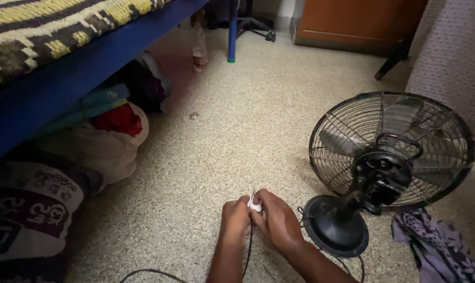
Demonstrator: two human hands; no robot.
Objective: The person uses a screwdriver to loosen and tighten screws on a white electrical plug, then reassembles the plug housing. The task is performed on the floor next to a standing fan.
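Both my hands meet low in the middle of the view over a speckled floor. My left hand (233,219) and my right hand (278,220) pinch a small white plug (254,204) between their fingertips. A thin black cord (248,246) hangs from the plug and runs down between my wrists. Just right of my right hand stands a black table fan (389,152), its wire cage facing away and its round base (336,226) on the floor.
A blue bed frame (64,78) with a patterned blanket fills the upper left, with bags and cloth bundles (98,144) beneath it. A plastic bottle (198,50) stands by the bed leg. A purple patterned cloth (436,246) lies right of the fan. Wooden furniture (358,21) stands behind.
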